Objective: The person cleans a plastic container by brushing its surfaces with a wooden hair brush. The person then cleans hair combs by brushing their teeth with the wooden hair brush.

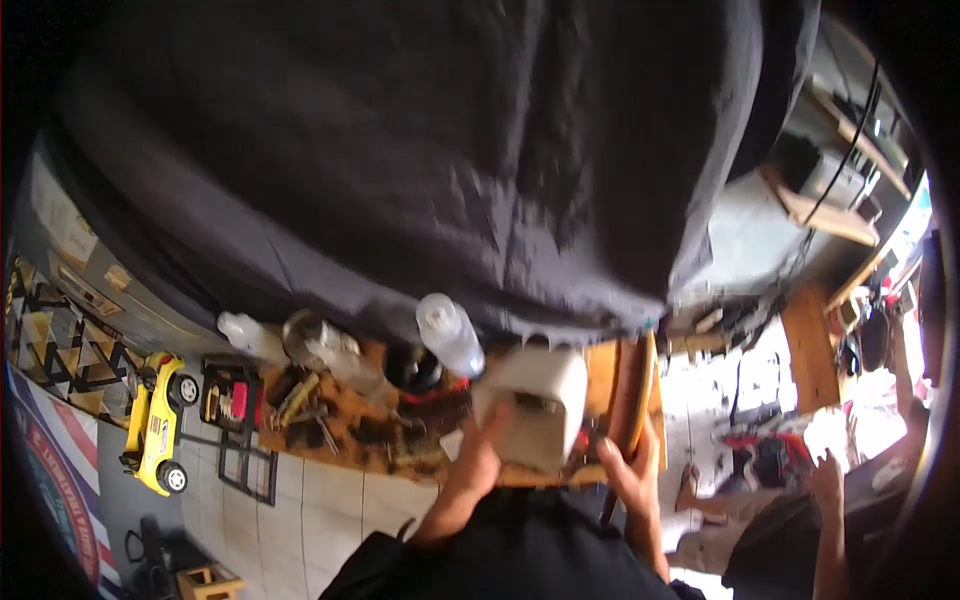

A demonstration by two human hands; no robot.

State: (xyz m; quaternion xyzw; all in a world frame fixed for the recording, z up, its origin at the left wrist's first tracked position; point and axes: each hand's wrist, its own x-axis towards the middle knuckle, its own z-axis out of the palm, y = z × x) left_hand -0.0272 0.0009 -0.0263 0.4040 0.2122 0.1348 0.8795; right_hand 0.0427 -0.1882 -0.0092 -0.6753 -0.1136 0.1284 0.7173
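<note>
An off-white, box-like housing (548,420) with a dark slot stands at the near edge of the wooden workbench (345,452). My left hand (474,468) grips its left side, fingers against the wall. To the right, my right hand (634,478) is curled beside a curved wooden strip (632,395). A thin dark rod shows below that hand, but what its fingers hold is unclear. Behind the housing is a translucent white bottle (450,335). Hand tools and dark scraps (375,430) lie scattered left of the housing.
A dark cloth (420,150) hangs over the far side. Further bottles (252,337) stand at the back left. A yellow toy car (157,425) and a black metal frame (248,470) are left of the bench. Another person (800,540) works at the right.
</note>
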